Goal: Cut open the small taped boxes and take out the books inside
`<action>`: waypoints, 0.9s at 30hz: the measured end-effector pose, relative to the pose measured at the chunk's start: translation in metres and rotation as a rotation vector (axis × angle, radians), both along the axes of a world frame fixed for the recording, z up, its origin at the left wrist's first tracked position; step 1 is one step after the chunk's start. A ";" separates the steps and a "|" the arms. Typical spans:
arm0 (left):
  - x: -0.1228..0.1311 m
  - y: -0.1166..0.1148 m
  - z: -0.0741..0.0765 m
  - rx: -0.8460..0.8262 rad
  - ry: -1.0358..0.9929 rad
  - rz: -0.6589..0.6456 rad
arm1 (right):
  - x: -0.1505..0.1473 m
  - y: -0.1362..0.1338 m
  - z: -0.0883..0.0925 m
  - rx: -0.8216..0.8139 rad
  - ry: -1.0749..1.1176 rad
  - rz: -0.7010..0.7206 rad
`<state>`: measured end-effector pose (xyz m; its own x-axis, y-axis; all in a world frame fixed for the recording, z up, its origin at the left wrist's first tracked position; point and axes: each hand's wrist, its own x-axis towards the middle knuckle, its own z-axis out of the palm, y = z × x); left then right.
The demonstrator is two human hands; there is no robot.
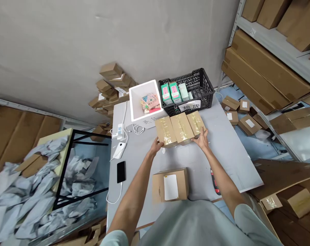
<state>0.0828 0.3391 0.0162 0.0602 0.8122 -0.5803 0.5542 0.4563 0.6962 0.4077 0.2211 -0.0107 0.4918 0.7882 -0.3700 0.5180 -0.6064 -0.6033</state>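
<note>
Three taped brown boxes stand side by side on the grey table (142,150), against the white foam box and the black crate. My left hand (156,146) touches the near left corner of the left box (166,131), fingers apart. Near the front edge of the right box (196,123) is my right hand (202,139), its fingers spread and touching it, with the thumb by the middle box (182,127). A larger brown box with a white label (157,187) lies closer to my body.
Behind are the white foam box (138,92) holding papers and the black crate (208,89) holding green boxes. A phone (121,172), cables and a power strip (120,131) lie left; a red-black cutter (215,182) lies right. Shelves with cartons stand at the right.
</note>
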 end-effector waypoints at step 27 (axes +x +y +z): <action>0.037 -0.118 -0.022 0.162 0.139 -0.067 | 0.020 -0.206 -0.014 -0.339 -0.018 -0.070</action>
<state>0.1202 0.2215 -0.0062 0.0459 0.8923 -0.4492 0.6750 0.3038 0.6724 0.4277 0.0154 -0.0250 0.5488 0.5862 -0.5960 0.4769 -0.8051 -0.3527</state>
